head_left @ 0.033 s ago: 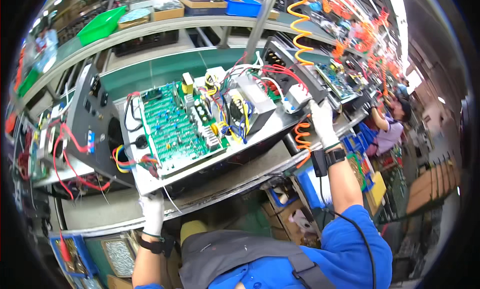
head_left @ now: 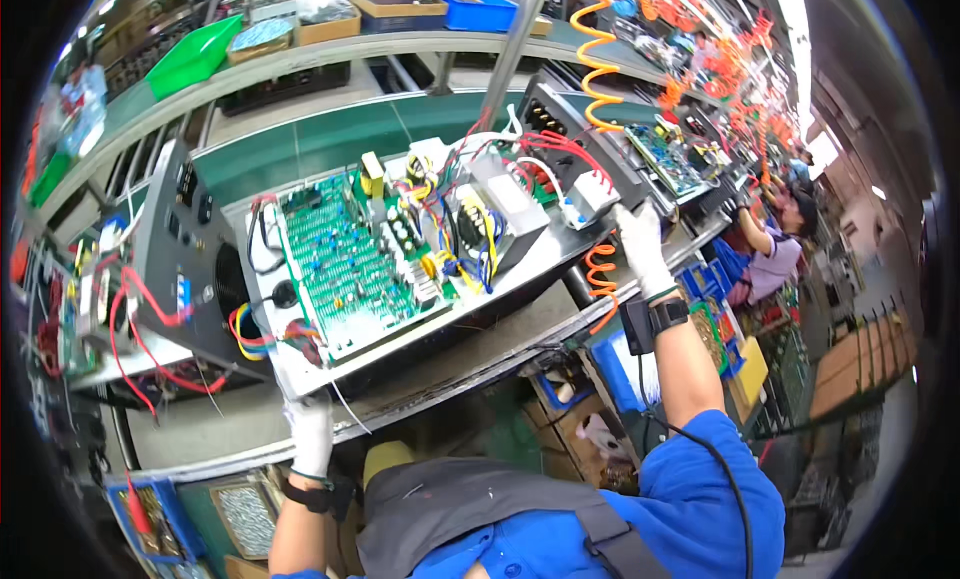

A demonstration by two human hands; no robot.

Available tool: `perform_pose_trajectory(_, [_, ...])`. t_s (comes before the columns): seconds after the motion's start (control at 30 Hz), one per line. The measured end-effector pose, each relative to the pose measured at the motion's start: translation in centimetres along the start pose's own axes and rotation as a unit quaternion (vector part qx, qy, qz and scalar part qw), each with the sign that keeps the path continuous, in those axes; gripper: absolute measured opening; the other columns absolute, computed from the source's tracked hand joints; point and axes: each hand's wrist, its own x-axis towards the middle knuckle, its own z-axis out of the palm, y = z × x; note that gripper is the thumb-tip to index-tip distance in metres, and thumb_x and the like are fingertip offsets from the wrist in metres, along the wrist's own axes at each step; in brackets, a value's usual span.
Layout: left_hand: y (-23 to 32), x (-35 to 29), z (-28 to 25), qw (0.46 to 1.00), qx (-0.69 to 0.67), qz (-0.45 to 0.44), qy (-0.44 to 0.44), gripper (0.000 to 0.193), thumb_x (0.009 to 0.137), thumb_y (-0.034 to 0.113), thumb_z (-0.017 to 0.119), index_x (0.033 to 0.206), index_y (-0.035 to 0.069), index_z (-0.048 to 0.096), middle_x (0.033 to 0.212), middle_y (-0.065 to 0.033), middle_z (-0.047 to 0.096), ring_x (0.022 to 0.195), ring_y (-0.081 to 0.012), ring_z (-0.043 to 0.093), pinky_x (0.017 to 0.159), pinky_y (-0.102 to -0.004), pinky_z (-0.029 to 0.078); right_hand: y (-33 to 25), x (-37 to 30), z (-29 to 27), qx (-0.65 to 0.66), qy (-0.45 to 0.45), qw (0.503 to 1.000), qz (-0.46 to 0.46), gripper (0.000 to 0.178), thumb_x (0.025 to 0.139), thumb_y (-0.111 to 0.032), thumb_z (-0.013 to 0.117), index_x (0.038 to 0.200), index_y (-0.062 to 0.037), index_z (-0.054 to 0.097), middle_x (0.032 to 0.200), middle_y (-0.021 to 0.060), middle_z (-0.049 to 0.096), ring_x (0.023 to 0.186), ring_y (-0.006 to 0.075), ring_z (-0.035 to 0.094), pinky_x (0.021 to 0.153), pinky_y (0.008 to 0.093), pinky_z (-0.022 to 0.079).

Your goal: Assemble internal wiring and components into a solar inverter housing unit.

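An open electronics chassis [head_left: 385, 351], an uncovered metal box, lies tilted on the bench. It carries a green circuit board [head_left: 340, 264], a silver metal block [head_left: 505, 209], coloured wires and a white block [head_left: 593, 194] with red leads. My left hand [head_left: 311, 431], in a white glove, grips its near left corner; the fingertips are hidden under the edge. At the right end, my right hand [head_left: 645, 244], also gloved, is closed round the corner beside the black end panel [head_left: 575, 129], its fingers partly hidden.
Another chassis with a dark fan panel [head_left: 190, 249] stands close on the left, red wires hanging from it. An orange coiled hose [head_left: 601, 279] hangs by my right hand. Behind are a shelf, a green bin [head_left: 195, 57] and a blue bin [head_left: 478, 9]. A co-worker [head_left: 775, 249] works at right.
My left hand and the chassis's near left corner have shifted slightly right and nearer me. My right hand keeps its place at the right end.
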Motion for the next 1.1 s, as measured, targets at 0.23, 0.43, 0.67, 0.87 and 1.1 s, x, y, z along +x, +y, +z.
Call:
perform_pose_trajectory(0.23, [-2.0, 0.3, -1.0, 0.989, -0.139, 0.024, -0.05, 0.037, 0.082, 0.001, 0.072, 0.116, 0.004, 0.059, 0.099, -0.007, 0.064, 0.092, -0.0227, 0.062, 0.081, -0.0363, 0.051, -1.5, -1.5, 1.8, 0.163, 0.038, 0.985, 0.035, 0.081, 0.094, -0.034, 0.072, 0.148, 0.0073, 0.027, 0.131, 0.0177, 0.059, 0.117, 0.023, 0.059, 0.103, 0.0326, 0.046])
perform_pose_trajectory(0.43, [2.7, -2.3, -1.0, 0.887, -0.427, -0.113, -0.135, 0.048, 0.093, 0.017, 0.067, 0.137, 0.007, 0.05, 0.132, -0.01, 0.058, 0.119, -0.0269, 0.057, 0.099, -0.0428, 0.047, 0.1, 2.0, 6.6, 0.303, 0.118, 0.946, 0.012, 0.083, 0.099, -0.031, 0.065, 0.154, 0.0047, 0.014, 0.153, 0.0192, 0.032, 0.139, 0.0258, 0.036, 0.119, 0.0389, 0.026])
perform_pose_trajectory(0.67, [12.2, -5.3, -0.5, 0.898, 0.18, -0.029, -0.401, 0.047, 0.095, 0.013, 0.059, 0.14, 0.004, 0.05, 0.131, -0.0202, 0.061, 0.12, -0.0345, 0.059, 0.103, -0.0426, 0.047, -3.0, 19.0, 12.0, 0.267, -0.18, 0.946, -0.027, 0.063, 0.106, -0.042, 0.049, 0.151, -0.0012, 0.033, 0.146, 0.0105, 0.046, 0.131, 0.0174, 0.046, 0.112, 0.0327, 0.036])
perform_pose_trajectory(0.87, [11.0, 1.5, -3.2, 0.976, -0.192, -0.091, 0.052, 0.056, 0.103, 0.039, 0.053, 0.145, 0.002, 0.046, 0.136, -0.0185, 0.059, 0.125, -0.0307, 0.056, 0.106, -0.0393, 0.043, 5.4, 11.3, 17.7, 0.44, -0.305, 0.84, 0.093, 0.069, 0.107, -0.045, 0.042, 0.161, -0.0087, 0.018, 0.155, 0.0077, 0.038, 0.138, 0.0197, 0.043, 0.115, 0.0348, 0.034])
perform_pose_trajectory(1.1, [8.1, 6.3, 0.9, 0.916, -0.3, -0.213, -0.161, 0.075, 0.105, 0.061, 0.028, 0.147, 0.001, 0.047, 0.149, -0.0174, 0.051, 0.14, -0.0315, 0.044, 0.119, -0.0395, 0.028, 3.9, 9.2, 18.9, 0.479, -0.216, 0.837, 0.155, 0.058, 0.103, -0.052, 0.044, 0.145, -0.0118, 0.047, 0.138, 0.007, 0.057, 0.124, 0.0247, 0.056, 0.104, 0.0417, 0.048])
